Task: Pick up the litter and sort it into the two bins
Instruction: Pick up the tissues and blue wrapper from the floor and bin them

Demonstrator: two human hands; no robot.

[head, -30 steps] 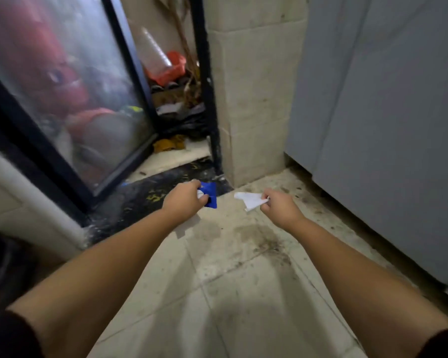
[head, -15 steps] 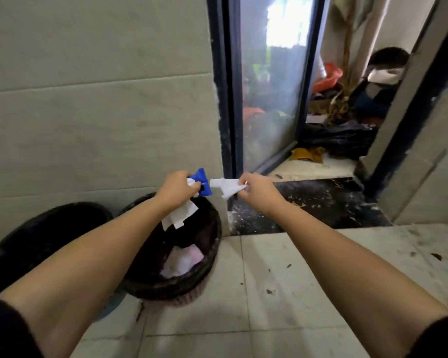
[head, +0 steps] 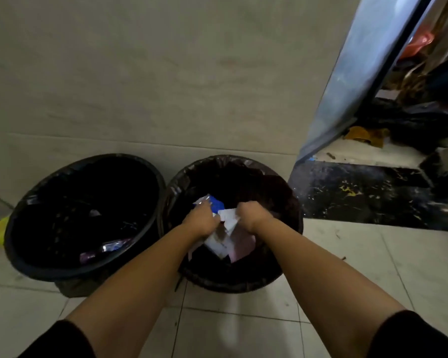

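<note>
Both hands were over the right bin (head: 282, 277), left hand (head: 201, 223) clenched on blue-and-white scraps (head: 212, 202), right hand (head: 250, 218) pinching white paper (head: 228, 218): drop pending, paper already inside.

This looks like a tiled back corner or entry of a home or small building, beside a utility nook. Two round black plastic bins lined with dark bags, one on the left (head: 84, 215) and one on the right (head: 233, 223), stand side by side against a pale large-tiled wall (head: 166, 73). Right of the bins a dark-framed glass door (head: 352, 81) opens onto a dark speckled stone threshold (head: 367, 195), with cluttered bags and rags (head: 409, 122) beyond it
</note>
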